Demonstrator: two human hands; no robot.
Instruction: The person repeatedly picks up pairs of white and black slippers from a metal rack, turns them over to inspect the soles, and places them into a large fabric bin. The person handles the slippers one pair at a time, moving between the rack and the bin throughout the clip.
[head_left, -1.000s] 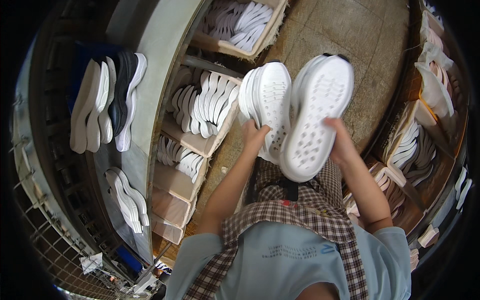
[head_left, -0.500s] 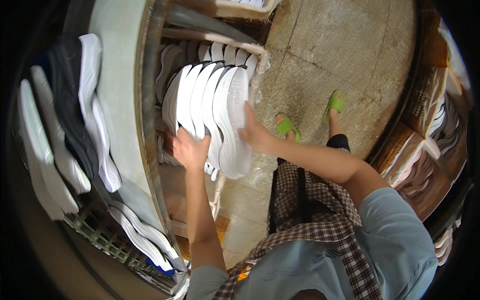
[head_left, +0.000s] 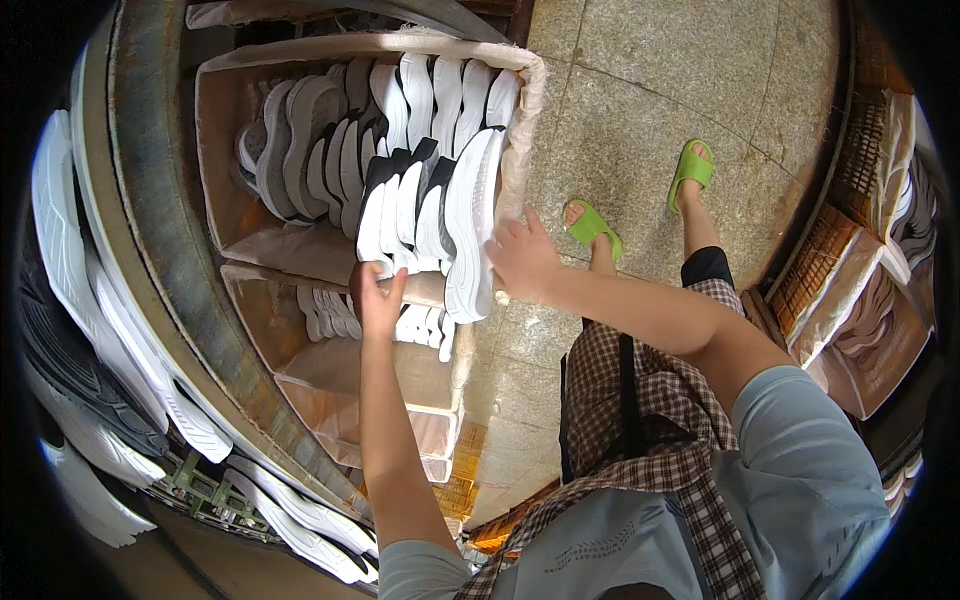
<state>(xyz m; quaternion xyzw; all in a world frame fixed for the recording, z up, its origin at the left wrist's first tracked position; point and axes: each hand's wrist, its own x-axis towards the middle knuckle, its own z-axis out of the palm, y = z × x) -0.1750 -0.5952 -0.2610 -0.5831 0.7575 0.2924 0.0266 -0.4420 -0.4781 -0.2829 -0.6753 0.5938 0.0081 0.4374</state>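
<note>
A row of white shoe soles, several with black ends, stands on edge in a cloth-lined basket. My left hand grips the near ends of the soles, its thumb and fingers bent round them. Spread fingers of my right hand lie beside the outermost sole, the fingertips close to or touching its side. Behind this row, more white soles and grey soles fill the same basket.
A second lined bin with small white soles lies nearer me. At left, a machine edge runs past white and black soles. Baskets with soles stand at right. My feet in green sandals are on the stone floor.
The stack of white soles has gone from being held between both hands above the basket to standing down inside it. My right hand's grip has loosened, and the view has shifted.
</note>
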